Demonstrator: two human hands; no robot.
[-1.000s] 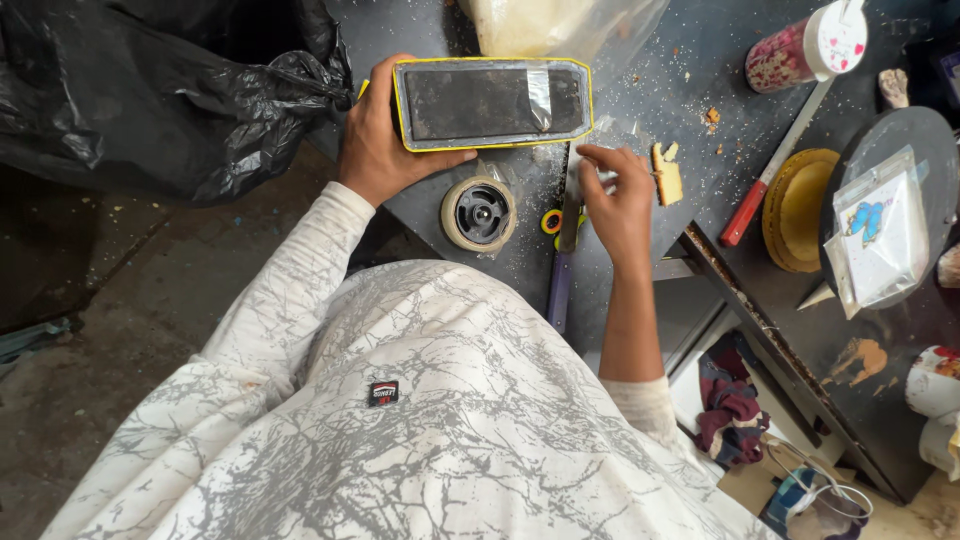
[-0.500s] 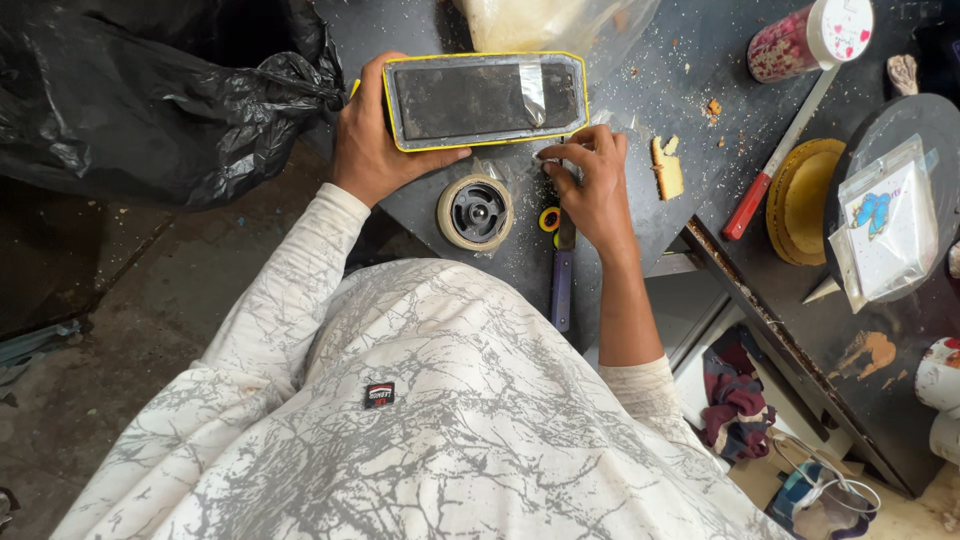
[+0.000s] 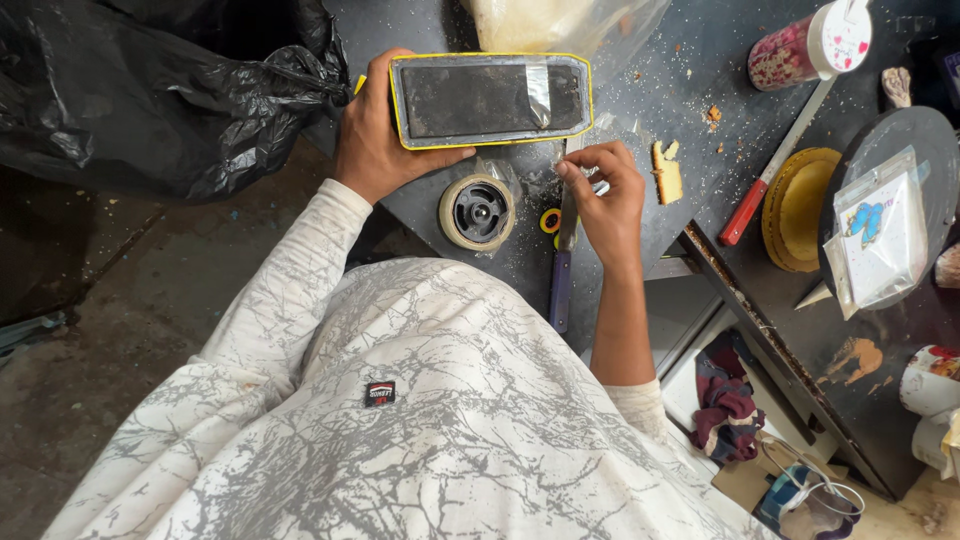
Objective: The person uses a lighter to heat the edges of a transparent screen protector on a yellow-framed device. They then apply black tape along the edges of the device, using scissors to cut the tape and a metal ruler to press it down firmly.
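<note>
- The tray (image 3: 490, 100), black with a yellow rim, lies on the dark surface (image 3: 640, 90), 1 clear tape strip already across it.
- Left hand (image 3: 375, 140) grips its left end.
- Right hand (image 3: 605, 195) pinches something small by the tray's lower right corner, probably tape.
- A tape roll (image 3: 477, 212) and a knife (image 3: 562, 260) lie just below; more taping looks left.

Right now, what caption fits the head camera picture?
Left hand steadies a yellow-rimmed tray; right hand pinches clear tape.
</note>
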